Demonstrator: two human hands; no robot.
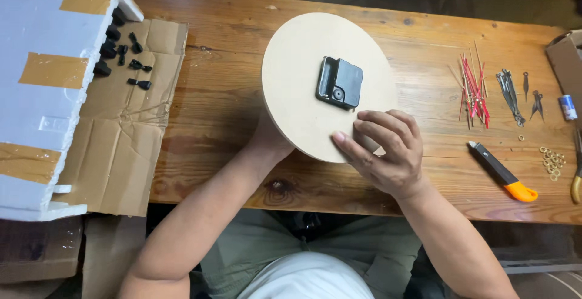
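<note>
Looking down from my head, I hold a round wooden disc [303,87] over the wooden table [230,111]. My left hand [270,144] is under the disc's near edge, so most of it is hidden and I cannot tell how my fingers are bent there. It seems to prop the disc up. My right hand [388,150] lies on top of the disc's near right edge, fingers curled and pressing down, thumb flat on the wood. So the disc is pinched between my two hands.

Just past my right fingers, in the middle of the disc, sits one small black box [339,82]. I think it is the clock motor, and it is already on the disc. From this side I cannot see if any clock hands are on yet. I guess that part is left, since lots of loose parts lie on the table.

Well off to the right of my right hand I count one knife with an orange end [503,173]. Beyond it lies a bunch of thin red sticks [473,90], too many and too close to count. Next to them are some dark metal pointers [512,96], maybe four or five. A small heap of gold rings [551,162] is too tiny to count.

Far to the left of my left hand is flat cardboard [127,129] with about eight small black pieces [124,56], and one white foam block [42,87] with brown tape.
</note>
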